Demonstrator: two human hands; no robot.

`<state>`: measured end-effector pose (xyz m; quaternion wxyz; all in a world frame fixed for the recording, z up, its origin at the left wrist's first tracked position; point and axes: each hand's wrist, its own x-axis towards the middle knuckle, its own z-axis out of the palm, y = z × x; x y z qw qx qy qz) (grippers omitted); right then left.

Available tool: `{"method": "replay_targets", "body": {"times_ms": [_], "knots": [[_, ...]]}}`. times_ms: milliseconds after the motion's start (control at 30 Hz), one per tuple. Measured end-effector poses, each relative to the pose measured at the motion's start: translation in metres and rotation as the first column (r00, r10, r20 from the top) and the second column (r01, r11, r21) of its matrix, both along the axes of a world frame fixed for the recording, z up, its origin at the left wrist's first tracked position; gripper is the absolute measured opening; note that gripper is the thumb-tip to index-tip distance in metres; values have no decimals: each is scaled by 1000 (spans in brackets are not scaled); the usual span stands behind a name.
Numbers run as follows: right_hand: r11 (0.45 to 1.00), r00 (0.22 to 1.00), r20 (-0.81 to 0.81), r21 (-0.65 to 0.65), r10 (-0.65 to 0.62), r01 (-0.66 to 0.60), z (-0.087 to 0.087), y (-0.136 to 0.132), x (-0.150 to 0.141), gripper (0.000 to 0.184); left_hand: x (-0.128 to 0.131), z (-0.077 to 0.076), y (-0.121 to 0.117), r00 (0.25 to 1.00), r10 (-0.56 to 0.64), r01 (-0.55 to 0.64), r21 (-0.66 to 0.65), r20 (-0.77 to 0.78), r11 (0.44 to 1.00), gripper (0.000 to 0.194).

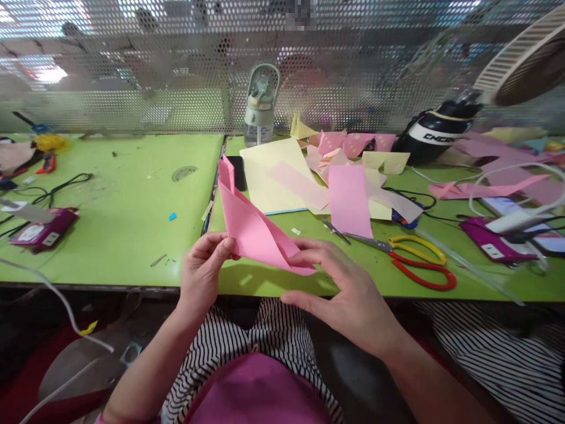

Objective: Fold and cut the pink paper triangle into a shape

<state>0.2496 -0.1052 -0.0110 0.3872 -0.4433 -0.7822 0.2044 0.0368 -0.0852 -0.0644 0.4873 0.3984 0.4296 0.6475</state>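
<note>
A folded sheet of pink paper (pixel 251 229) is held up over the front edge of the green table. My left hand (pixel 206 265) pinches its lower left edge between thumb and fingers. At the paper's right end is my right hand (pixel 346 288), its thumb spread well away from the fingers and its fingertips at the fold. Scissors (pixel 397 253) with one yellow and one red handle lie to the right of that hand. Beyond the hands lie a flat pink strip (pixel 351 200) and a large cream sheet (pixel 278 171).
A green-lidded water bottle (pixel 260 109) stands by the perforated metal screen (pixel 176 70). Folded paper pieces (pixel 344 144) and a black bottle (pixel 435 132) sit at the back right, below a fan (pixel 525 59). Purple power strips (pixel 46 228) with cables lie at both sides.
</note>
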Motion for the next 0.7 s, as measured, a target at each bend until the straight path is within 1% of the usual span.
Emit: {"method": "replay_targets", "body": {"times_ms": [67,100,200,267,367,433,500,567,633,667,700], "knots": [[999,999,-31,50,-18,20,-3,-1,0,16,1,-1,0,999,5,-5,-14,45,1000,18],[997,997,-67,67,-33,38,-6,-2,0,12,2,-1,0,998,13,-12,-11,65,1000,19],[995,980,-189,70,-64,78,-16,-5,-1,12,7,-1,-4,991,61,-64,17,121,998,20],[996,952,-295,27,-78,90,-21,-7,-4,13,10,-1,-7,985,99,-105,36,143,994,21],[991,872,-471,-73,-136,115,-23,-9,-10,15,13,0,-10,979,121,-130,47,162,990,20],[982,826,-531,-128,-189,141,-22,-9,-13,20,13,0,-11,979,122,-130,45,162,990,19],[973,818,-529,-163,-228,166,-21,-8,-12,23,12,0,-10,981,125,-131,33,146,991,19],[966,836,-492,-201,-243,163,-20,-7,-7,22,11,-1,-8,983,124,-128,23,132,991,19],[961,867,-443,-243,-228,129,-20,-5,0,18,9,-3,-6,987,104,-106,12,126,994,18],[960,886,-414,-258,-208,105,-20,-4,3,19,8,-3,-5,989,84,-85,6,118,996,18],[961,905,-382,-264,-186,85,-19,-2,6,24,8,-3,-5,993,60,-60,1,103,998,17]]}}
